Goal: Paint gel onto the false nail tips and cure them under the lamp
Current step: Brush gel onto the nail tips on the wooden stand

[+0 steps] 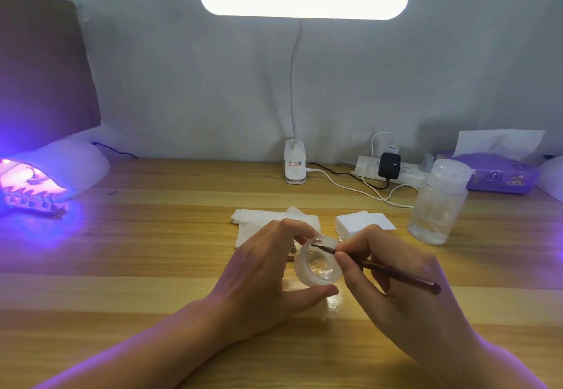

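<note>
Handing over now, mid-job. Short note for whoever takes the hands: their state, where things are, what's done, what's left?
Hands: left hand holds the tilted gel pot; right hand pinches the brush, tip inside the pot.
Things: curing lamp far left, lit, nail tips on a rack at its mouth; pads and bottle beyond the hands.
Done: that rack is curing.
Left: load brush, paint any further tips, cure them.

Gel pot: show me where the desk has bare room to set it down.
Bare wood spans the left half, bordered by the curing lamp, the wipes and the left hand. Crowded: the right rear, with power strip, bottle and tissue box.
</note>
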A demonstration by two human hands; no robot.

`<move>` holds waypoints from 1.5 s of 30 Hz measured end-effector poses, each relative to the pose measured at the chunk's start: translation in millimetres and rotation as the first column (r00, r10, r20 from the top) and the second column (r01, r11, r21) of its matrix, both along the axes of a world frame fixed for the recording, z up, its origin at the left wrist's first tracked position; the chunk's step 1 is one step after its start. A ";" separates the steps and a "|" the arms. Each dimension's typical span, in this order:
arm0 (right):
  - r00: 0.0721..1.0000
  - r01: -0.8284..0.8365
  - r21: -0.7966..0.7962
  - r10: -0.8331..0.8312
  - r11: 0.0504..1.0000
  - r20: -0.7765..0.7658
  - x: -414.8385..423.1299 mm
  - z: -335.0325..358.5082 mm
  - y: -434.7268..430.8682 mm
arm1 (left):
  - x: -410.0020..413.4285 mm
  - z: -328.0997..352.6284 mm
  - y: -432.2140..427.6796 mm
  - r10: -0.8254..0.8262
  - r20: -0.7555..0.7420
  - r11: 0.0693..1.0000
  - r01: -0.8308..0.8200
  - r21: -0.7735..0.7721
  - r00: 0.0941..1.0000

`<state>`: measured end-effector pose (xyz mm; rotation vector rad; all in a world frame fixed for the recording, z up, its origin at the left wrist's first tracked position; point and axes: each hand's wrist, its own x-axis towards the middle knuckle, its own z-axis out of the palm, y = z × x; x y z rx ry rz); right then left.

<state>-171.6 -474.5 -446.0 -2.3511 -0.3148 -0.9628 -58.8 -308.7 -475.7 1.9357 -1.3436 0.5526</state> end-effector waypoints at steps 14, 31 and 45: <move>1.000 0.008 -0.056 -0.007 0.998 0.020 -1.3 -1.1 -1.8 | -0.8 -0.2 0.7 -0.009 -0.005 0.999 0.009 -0.054 1.000; 0.980 0.014 -0.039 -0.006 0.999 0.200 -4.4 -1.3 -2.5 | 0.8 -1.5 -1.3 0.030 -0.015 0.998 -0.031 -0.064 0.999; 0.975 0.115 -0.071 -0.098 0.991 0.201 1.5 -13.2 -3.1 | 46.6 3.8 18.4 0.451 -0.446 0.835 -0.542 -0.095 0.773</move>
